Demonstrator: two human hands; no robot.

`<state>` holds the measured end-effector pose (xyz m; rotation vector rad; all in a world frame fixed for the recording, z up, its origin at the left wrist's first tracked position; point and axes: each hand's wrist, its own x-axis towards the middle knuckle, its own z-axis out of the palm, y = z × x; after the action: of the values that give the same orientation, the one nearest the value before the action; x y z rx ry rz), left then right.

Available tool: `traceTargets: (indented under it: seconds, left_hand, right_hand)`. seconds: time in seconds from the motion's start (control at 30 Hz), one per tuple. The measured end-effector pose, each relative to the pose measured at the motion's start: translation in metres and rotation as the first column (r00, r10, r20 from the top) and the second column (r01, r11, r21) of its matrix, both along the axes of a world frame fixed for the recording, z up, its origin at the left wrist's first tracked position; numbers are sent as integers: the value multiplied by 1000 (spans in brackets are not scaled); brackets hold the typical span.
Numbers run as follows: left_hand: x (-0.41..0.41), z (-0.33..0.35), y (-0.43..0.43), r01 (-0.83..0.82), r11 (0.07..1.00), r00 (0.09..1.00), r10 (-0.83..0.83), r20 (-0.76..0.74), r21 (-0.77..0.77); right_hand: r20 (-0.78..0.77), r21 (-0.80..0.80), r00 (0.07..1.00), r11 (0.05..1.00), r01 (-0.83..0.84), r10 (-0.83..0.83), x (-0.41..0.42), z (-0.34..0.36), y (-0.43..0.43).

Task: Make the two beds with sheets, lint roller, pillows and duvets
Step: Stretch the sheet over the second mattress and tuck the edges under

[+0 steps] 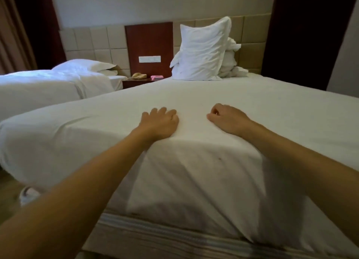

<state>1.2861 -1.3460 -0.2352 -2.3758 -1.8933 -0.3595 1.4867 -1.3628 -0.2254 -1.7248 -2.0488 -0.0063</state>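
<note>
A white sheet [194,95] is spread over the near bed and hangs over its foot, where the striped mattress edge [155,231] shows below it. My left hand [160,122] rests on the sheet near the foot edge with its fingers curled. My right hand [227,118] lies beside it on the sheet, also curled, with the thumb pointing left. No fold of sheet shows inside either hand. A white pillow [202,50] stands upright against the headboard, with crumpled white bedding [231,64] piled behind it.
The second bed [48,87] on the left carries a white duvet and a pillow [83,65]. Between the beds stands a nightstand [136,81] with a tan object [138,76] and a pink object [157,77]. A white slipper [27,196] lies on the floor at left.
</note>
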Motion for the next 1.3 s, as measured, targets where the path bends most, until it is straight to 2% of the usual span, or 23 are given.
traceTargets:
  seconds: [0.1,0.2,0.33,0.47,0.57,0.6,0.73,0.8,0.87,0.9,0.97,1.0,1.07,1.2,1.3]
  left_hand:
    - [-5,-15,-3,75,996,997,-76,-25,-47]
    - [-5,-15,-10,52,998,999,-51,-19,40]
    - [0,-16,-19,16,998,999,-18,31,67]
    - [-1,-16,-18,5,999,997,-7,73,36]
    - [-2,-10,-18,11,1000,995,-9,98,-19]
    - [-2,-5,-19,7,999,995,-2,98,-46]
    - [7,28,-24,-44,949,993,75,88,-313]
    - [11,53,-29,2,858,998,34,60,-513]
    - [5,87,-39,117,672,993,-86,80,-731]
    - [-5,109,-46,156,640,987,-139,86,-752]
    - [-36,150,-65,153,703,986,-155,60,-695]
    - [-57,172,-77,126,730,991,-125,50,-671]
    - [-103,214,-106,71,744,997,-28,76,-664]
    - [-199,301,-174,-30,689,966,207,157,-724]
    - [-258,338,-215,-54,638,916,338,217,-768]
  right_hand:
    - [166,24,984,997,-67,62,0,-16,-2]
    - [163,88,985,993,-78,63,6,-24,-9]
    - [81,149,994,986,-79,67,5,-28,-12]
    - [-113,145,989,987,-74,91,5,-26,-10]
    - [-163,108,983,992,-63,80,4,-16,-11]
    - [-143,88,987,994,-58,70,5,-12,-11]
    - [11,-136,1000,991,18,-17,-4,12,-17]
    - [74,-346,996,935,80,-58,-20,42,-20]
    - [156,-575,987,816,56,42,-29,74,-20]
    - [140,-675,985,737,21,100,-33,94,-21]
    - [-7,-747,997,663,-54,74,-48,136,-31]
    - [-82,-753,997,655,-62,0,-61,158,-39]
    - [-138,-756,986,653,-43,-95,-90,201,-59]
    - [-87,-836,996,541,-93,35,-160,287,-105]
    - [-96,-885,989,444,-136,112,-215,325,-133]
